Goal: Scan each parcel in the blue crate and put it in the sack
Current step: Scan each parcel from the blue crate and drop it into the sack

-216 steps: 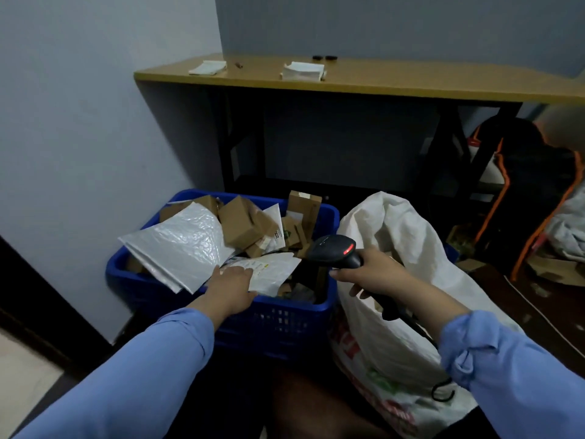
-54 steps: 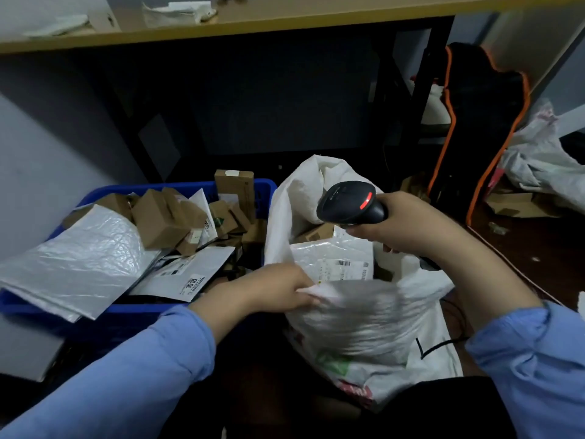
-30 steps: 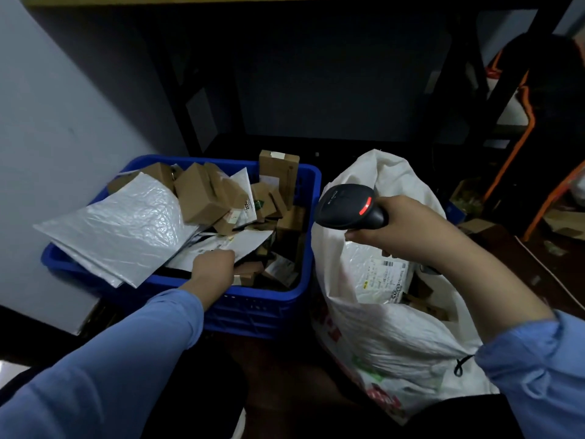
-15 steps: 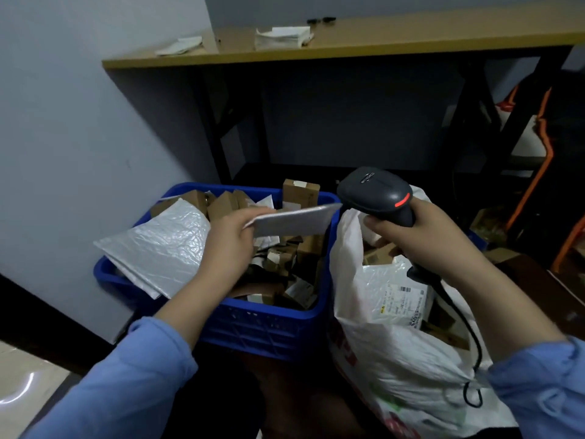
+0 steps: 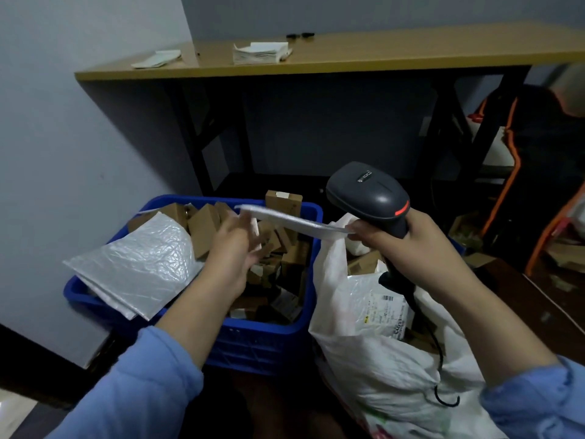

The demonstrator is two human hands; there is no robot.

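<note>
Item: mailer [image 5: 291, 221], held flat over the crate [image 5: 269, 340], likely for scanning. Our right hand [image 5: 421, 245] grips the scanner [image 5: 367, 191] and touches the mailer's end. Left hand [image 5: 232, 248] blurred; its grip we cannot tell.

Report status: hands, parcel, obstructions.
Right hand grips barcode scanner. Left hand blurred at white mailer, grip unclear. Mailer over blue crate; sack mouth open.

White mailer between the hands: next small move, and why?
Probably turn the white mailer flat-side toward the scanner. It hangs edge-on over the blue crate rim, no label showing, beside the sack mouth. The left hand, blurred with fingers spread, is at its left end. The right hand grips the scanner, a fingertip at the mailer's right end.
</note>
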